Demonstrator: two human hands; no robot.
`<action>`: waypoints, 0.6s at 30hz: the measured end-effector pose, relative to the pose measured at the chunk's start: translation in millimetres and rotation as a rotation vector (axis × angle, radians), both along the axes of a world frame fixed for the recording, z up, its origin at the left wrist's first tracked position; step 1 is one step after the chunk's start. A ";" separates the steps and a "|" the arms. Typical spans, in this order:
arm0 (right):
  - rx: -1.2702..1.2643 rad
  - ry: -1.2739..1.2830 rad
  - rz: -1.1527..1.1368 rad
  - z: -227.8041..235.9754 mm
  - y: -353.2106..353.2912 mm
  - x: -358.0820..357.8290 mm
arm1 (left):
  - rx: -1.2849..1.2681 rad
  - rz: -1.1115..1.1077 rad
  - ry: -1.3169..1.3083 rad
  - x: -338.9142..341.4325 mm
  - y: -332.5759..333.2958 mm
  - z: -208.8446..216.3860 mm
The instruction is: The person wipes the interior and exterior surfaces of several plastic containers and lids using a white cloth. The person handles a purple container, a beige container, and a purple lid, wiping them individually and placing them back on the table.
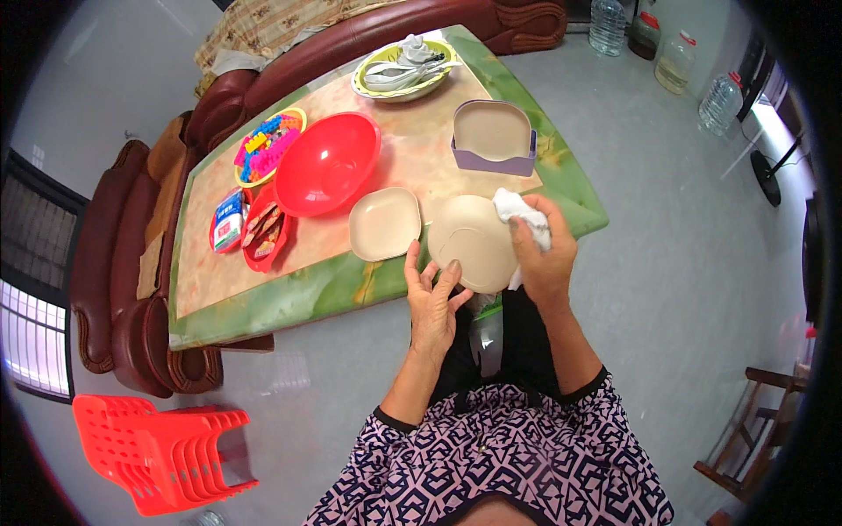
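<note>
A beige plate [472,245] is tilted up over the near edge of the table, a ring outline showing on the face toward me. My left hand [431,302] grips its lower left edge, thumb on the face and fingers spread along the side. In my right hand [545,254] is a bunched white cloth [521,215], pressed to the plate's upper right rim. Just left of the plate, a second beige square plate [385,224] lies on the table. Beyond my right hand, similar beige plates [493,130] stand in a purple holder [494,161].
The green-bordered table [351,285] carries a large red bowl [329,165], a basket of colourful blocks [268,147], a yellow-green bowl of utensils [405,70] and red dishes [267,230] with packets. Stacked red stools [162,451] stand at lower left. Sofas [132,263] line the far side.
</note>
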State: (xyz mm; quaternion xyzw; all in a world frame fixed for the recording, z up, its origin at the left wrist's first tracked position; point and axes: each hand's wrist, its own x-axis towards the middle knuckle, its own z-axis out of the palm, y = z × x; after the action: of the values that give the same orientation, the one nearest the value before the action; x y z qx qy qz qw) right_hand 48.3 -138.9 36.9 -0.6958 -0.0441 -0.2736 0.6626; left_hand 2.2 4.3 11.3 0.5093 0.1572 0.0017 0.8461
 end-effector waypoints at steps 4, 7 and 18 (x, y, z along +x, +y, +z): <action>-0.230 -0.169 -0.023 -0.3 19.6 -19.3 | -0.303 -0.144 -0.168 -7.2 -4.1 16.9; -0.268 -0.253 0.039 -4.1 28.5 -35.9 | -0.432 -0.141 -0.168 -4.7 2.7 5.5; -0.384 -0.115 0.585 -0.8 41.5 -42.8 | -0.476 -0.123 -0.161 -16.6 4.8 7.5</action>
State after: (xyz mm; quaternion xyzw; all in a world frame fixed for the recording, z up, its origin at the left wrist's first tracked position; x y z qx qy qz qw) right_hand 5.5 -97.4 36.1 -0.7491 -0.3295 -0.0978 0.5664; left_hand -14.4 9.1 18.8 0.3028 0.0539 -0.0462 0.9504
